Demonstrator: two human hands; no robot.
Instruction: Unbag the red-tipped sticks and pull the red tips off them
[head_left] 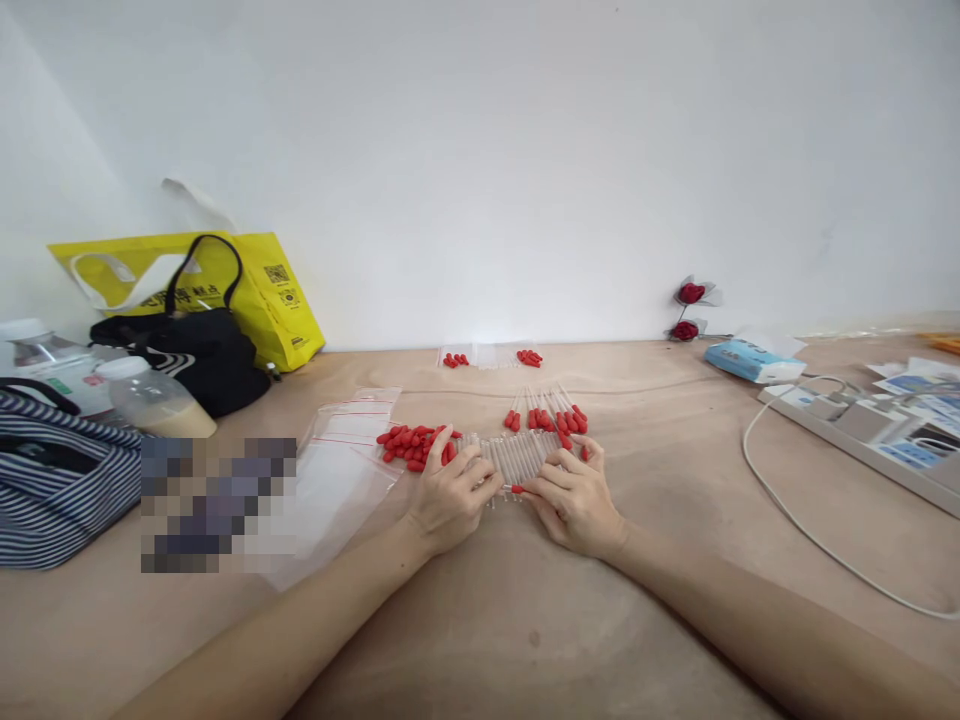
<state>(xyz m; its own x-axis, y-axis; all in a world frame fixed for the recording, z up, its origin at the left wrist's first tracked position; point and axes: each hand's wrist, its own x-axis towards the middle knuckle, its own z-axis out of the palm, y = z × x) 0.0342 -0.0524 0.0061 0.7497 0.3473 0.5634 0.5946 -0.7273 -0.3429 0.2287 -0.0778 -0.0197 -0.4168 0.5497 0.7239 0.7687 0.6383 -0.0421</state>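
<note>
My left hand point(455, 495) is closed in a pinch, and a short bit of clear glass tube shows at its fingertips. My right hand point(577, 500) pinches a red rubber dropper bulb point(517, 489), which meets that tube end. Just beyond both hands lies a row of clear glass tubes point(514, 457). Loose red bulbs point(405, 443) are heaped beside my left hand, partly behind its fingers. Several droppers with red bulbs fitted point(538, 418) lie past the row, bulbs toward me. Another red bulb is partly hidden by my right fingers.
Clear zip bags point(337, 470) lie at left, near a blurred patch, a striped pouch point(67, 490), a bottle point(157, 395), a black bag point(199, 355) and a yellow bag point(281, 300). A bag of droppers point(491, 356) lies by the wall. Right: tissues point(750, 360), power strip point(862, 430), cable point(780, 510).
</note>
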